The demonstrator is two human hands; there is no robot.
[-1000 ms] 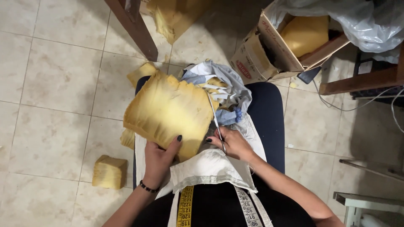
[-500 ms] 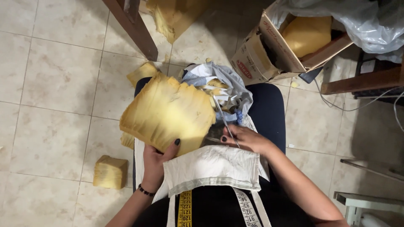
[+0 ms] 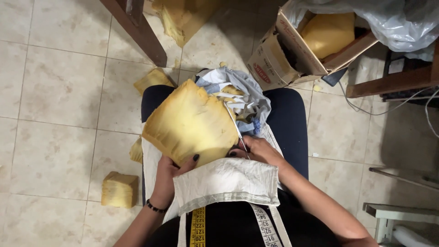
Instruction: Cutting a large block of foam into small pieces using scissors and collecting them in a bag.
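A wide slab of yellow foam (image 3: 190,121) rests over my lap. My left hand (image 3: 171,171) grips its near edge from below, with the thumb on top. My right hand (image 3: 256,151) is closed on a pair of scissors (image 3: 235,130), whose blades run up along the foam's right edge. A white cloth (image 3: 226,183) lies across my lap just under both hands. A yellow and white measuring tape (image 3: 197,226) hangs down in front of me. Beyond the foam, on my knees, sits a grey plastic bag (image 3: 249,89) with foam scraps in it.
Tiled floor all round. A small foam block (image 3: 120,190) lies at the left and another foam piece (image 3: 153,78) by my left knee. A wooden leg (image 3: 137,29) stands at the top left. An open cardboard box (image 3: 274,59) holding foam stands at the top right under a plastic bag (image 3: 393,23).
My right hand with the scissors has shifted slightly along the foam's right edge. The white cloth on my lap lies wider and flatter. My left hand keeps its grip.
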